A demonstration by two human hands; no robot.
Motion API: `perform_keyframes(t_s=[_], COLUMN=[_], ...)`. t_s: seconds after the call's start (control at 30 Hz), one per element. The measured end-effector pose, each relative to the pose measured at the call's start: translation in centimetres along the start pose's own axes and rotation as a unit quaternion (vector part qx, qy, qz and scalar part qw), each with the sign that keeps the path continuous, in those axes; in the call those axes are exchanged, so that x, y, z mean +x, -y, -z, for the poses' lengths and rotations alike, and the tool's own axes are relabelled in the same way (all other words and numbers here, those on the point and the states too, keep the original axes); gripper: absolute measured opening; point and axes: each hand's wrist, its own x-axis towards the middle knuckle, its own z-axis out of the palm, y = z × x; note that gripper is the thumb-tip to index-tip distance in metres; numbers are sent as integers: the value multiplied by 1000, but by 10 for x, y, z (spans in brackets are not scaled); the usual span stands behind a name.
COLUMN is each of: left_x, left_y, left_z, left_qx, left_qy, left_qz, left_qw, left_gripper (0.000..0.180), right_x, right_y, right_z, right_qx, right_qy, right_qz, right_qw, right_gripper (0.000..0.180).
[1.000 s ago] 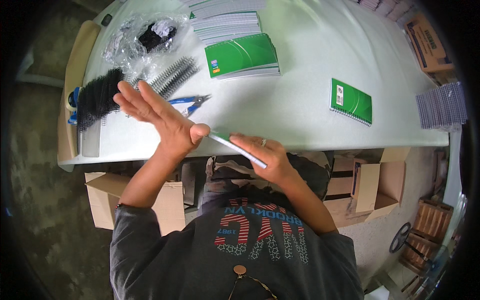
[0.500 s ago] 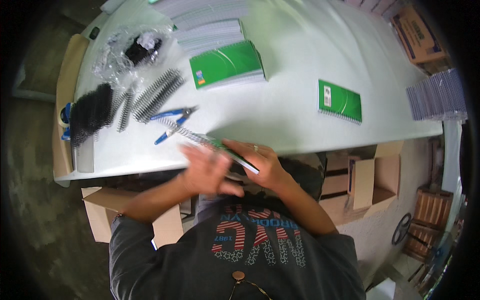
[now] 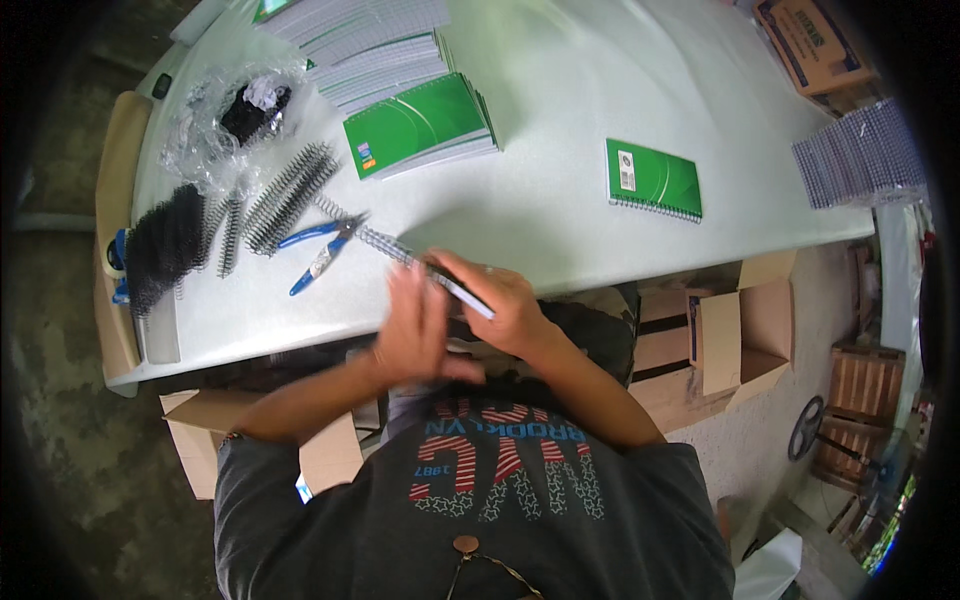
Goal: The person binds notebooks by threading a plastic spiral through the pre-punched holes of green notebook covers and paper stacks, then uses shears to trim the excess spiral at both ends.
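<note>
Notebook [image 3: 474, 299] is pinched in the right hand [image 3: 507, 308]; coil [image 3: 386, 244] beyond the straight-fingered left hand [image 3: 413, 325] could snag pliers [image 3: 322, 257] if it swings.

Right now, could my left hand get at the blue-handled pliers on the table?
Probably yes: the blue-handled pliers lie just beyond the blurred left hand, handles uncovered. A wire coil runs close to their tips; whether it touches them can't be told.

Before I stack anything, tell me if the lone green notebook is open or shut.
Shut: the notebook lies flat, green side up, no pages spread.
</note>
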Motion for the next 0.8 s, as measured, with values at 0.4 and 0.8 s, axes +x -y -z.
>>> perform_keyframes(t_s=[0.4,0.8], left_x=[62,67], left_y=[1,-44], left_z=[35,41], left_qx=[101,-303], left_qy=[-66,1], left_qz=[-145,128], left_qw=[982,944], left_gripper=[110,77], right_x=[5,23], right_y=[0,33], right_z=[-3,2], right_qx=[54,118], right_qy=[3,-42], right_qz=[45,57], right_qw=[998,991], right_gripper=[62,74])
